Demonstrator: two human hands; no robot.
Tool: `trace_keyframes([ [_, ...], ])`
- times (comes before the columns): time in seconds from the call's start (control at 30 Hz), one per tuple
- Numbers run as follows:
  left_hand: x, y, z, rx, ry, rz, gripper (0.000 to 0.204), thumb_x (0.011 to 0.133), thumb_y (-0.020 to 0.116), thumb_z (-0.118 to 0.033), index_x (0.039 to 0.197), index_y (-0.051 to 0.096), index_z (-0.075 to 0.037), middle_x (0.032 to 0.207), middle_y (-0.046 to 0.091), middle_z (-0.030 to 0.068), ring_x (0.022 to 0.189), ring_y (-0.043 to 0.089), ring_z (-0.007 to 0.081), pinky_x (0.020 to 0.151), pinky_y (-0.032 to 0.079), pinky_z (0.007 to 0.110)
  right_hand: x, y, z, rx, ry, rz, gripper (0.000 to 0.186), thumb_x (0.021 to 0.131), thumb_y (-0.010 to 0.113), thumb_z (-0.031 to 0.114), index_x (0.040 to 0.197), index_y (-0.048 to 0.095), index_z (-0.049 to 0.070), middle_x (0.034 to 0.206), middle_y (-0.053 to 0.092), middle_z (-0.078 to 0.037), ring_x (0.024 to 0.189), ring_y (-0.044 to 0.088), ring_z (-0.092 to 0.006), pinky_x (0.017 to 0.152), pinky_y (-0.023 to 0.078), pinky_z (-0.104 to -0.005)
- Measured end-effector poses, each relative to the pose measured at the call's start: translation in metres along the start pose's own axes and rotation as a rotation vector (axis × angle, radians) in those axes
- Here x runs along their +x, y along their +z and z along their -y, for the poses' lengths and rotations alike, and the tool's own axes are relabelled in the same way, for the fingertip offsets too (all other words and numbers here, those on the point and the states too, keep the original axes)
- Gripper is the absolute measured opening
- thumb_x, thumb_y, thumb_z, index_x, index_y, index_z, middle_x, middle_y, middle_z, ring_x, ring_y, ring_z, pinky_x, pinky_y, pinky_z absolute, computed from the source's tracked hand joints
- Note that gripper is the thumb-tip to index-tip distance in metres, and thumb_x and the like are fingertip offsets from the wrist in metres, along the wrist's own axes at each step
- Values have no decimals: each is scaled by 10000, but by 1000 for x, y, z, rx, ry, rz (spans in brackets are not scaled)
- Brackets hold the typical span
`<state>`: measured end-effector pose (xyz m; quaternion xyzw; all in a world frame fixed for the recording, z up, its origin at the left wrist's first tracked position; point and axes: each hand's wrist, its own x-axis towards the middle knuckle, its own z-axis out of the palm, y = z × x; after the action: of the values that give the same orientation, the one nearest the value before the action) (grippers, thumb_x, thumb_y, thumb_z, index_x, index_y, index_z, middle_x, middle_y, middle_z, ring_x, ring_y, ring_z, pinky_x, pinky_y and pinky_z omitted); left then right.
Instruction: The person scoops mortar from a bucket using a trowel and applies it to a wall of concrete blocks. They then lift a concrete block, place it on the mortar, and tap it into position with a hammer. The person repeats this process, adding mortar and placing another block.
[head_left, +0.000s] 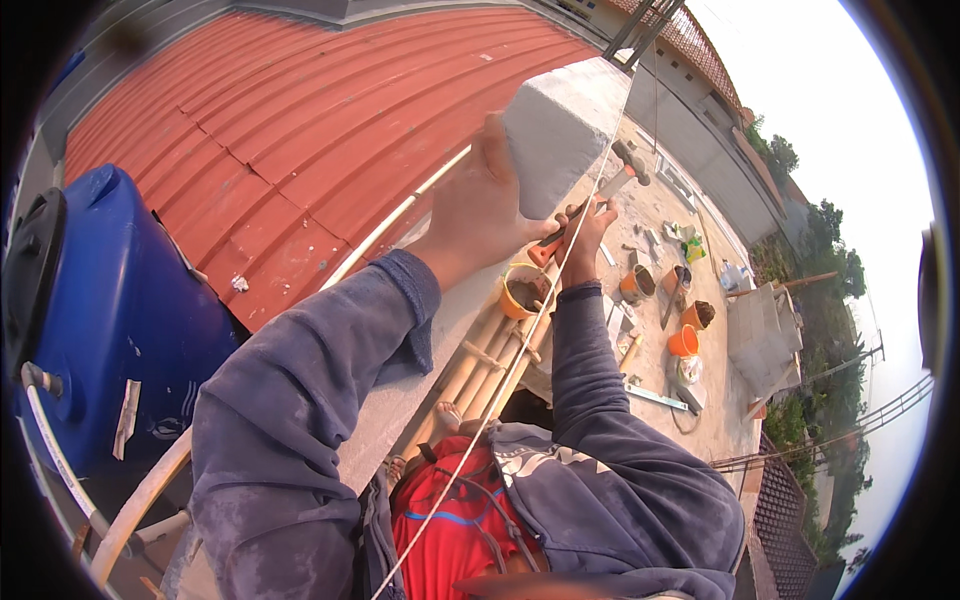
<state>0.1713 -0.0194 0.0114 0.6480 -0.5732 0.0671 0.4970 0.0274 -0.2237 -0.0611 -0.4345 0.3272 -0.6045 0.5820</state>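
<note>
A pale grey building block (pixel 565 135) sits on top of the wall (pixel 385 425) in front of me. My left hand (pixel 475 205) lies against the near end of the block, thumb and fingers stretched apart. Just right of it, my right hand (pixel 588 240) is closed round the handle of a hammer (pixel 618 182). The dark head of the hammer points up and away, past the block's right side. An orange handle end (pixel 545 250) shows between my hands; whether it belongs to the hammer I cannot tell. A taut white string (pixel 520 355) runs along the block's right edge.
A yellow bucket of mortar (pixel 524 292) stands near bamboo poles (pixel 487 345) below my hands. Several buckets, tools and an orange pail (pixel 684 341) are on the concrete floor at right. Left are a red metal roof (pixel 290 130) and a blue tank (pixel 120 320).
</note>
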Motion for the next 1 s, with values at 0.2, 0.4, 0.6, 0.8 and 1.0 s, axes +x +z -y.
trace_keyframes([
  [0.2,-1,-6,-4,-12,-46,40,1469,736,970,-503,1639,-37,71,1565,392,390,1353,590,526,1065,556,556,-18,-16,9,-47,78,95,543,1178,462,270,1647,189,265,831,511,-48,592,492,-146,509,452,-327],
  [0.4,1,-5,-1,16,-34,19,1428,731,974,-501,1615,21,89,1520,438,378,1301,630,520,1000,576,572,-36,-30,17,-114,125,209,518,1175,469,261,1630,223,282,808,503,-37,573,489,-138,500,460,-319],
  [0.6,4,-8,-7,-17,-76,102,1436,744,953,-539,1622,5,88,1521,435,377,1288,645,507,966,597,558,-87,-13,0,-14,70,36,575,1181,459,276,1660,143,326,870,514,-46,593,497,-140,505,457,-315],
  [0.8,2,-8,-3,14,-40,56,1434,727,962,-552,1611,23,73,1437,497,365,1260,658,489,962,608,517,-101,-37,2,-100,63,188,559,1185,460,256,1669,184,304,844,522,-30,572,508,-130,490,463,-312],
  [1.0,8,3,24,-66,136,-36,1380,737,953,-584,1585,66,47,1403,516,353,1168,698,509,937,614,545,-114,-43,25,-107,-83,168,557,1189,454,239,1675,187,288,862,535,-39,577,523,-118,489,470,-298],
])
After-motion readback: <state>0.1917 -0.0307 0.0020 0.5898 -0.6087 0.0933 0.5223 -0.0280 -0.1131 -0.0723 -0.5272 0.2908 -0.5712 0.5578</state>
